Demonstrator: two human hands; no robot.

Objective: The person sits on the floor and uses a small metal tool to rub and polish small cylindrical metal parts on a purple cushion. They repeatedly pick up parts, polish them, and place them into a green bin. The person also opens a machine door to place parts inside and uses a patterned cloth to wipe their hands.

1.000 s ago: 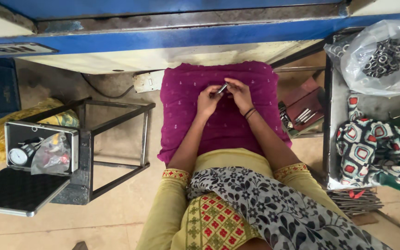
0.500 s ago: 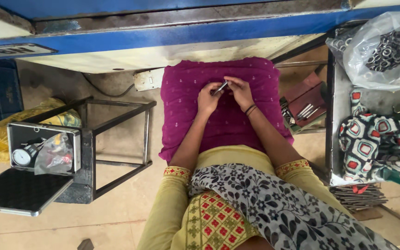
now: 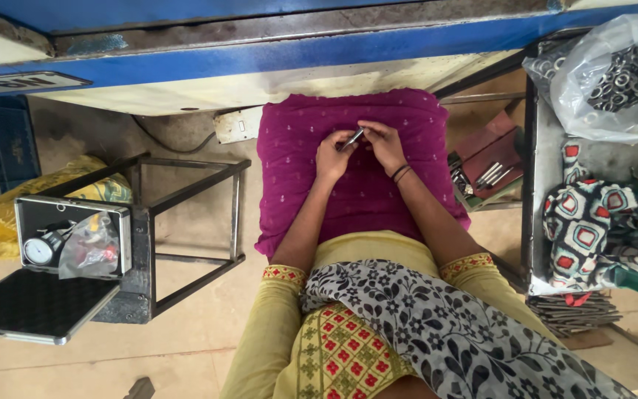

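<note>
My left hand [image 3: 331,155] and my right hand [image 3: 383,142] meet over a magenta cushion [image 3: 297,170] on my lap. Between their fingertips they pinch a small thin metal piece [image 3: 351,138], held at a slant. Dark bangles circle my right wrist. My yellow sleeves and a black-and-white floral scarf fill the lower part of the view.
A black metal frame stand [image 3: 186,222] stands at my left, with an open case [image 3: 68,236] holding a dial gauge and a plastic bag. At the right are a tray of metal rods [image 3: 490,174], a clear bag of metal rings [image 3: 614,74], a patterned cloth [image 3: 599,229], and a blue bench edge [image 3: 319,44] ahead.
Both hands stay together on the small metal piece over the cushion, with only slight finger shifts. The view has drifted a little.
</note>
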